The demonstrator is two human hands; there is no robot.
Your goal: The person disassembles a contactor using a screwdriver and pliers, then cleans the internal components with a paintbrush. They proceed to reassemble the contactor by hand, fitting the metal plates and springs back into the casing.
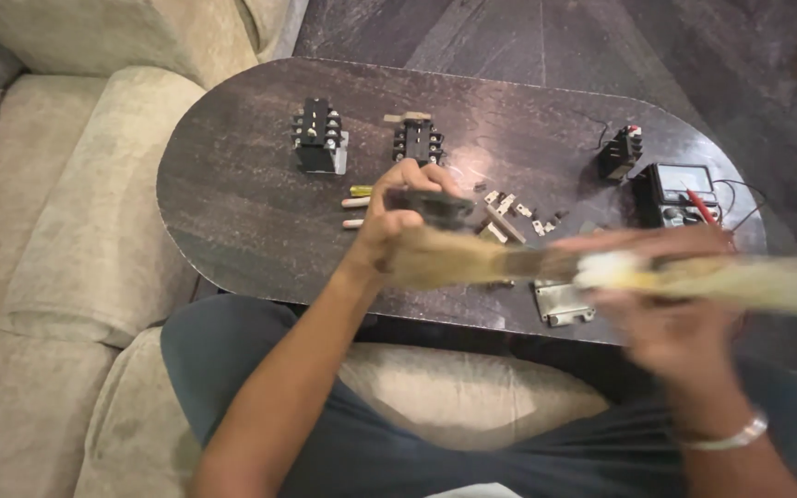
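Observation:
My left hand (397, 214) is closed around a small dark block-shaped part (432, 205), held above the middle of the dark oval table (242, 212). My right hand (671, 309) grips a straw-coloured brush (767, 284) with a pale band; its bristles sweep leftward to the dark part. The brush and right hand are motion-blurred. A silver bracelet (726, 437) sits on my right wrist.
On the table stand two black terminal-block components (320, 136) (417, 140), a third (622, 152) at the right, a multimeter (680, 194) with leads, small loose pieces (509, 210), short coloured pins (357, 201) and a metal plate (563, 302). A beige sofa (66, 184) lies left.

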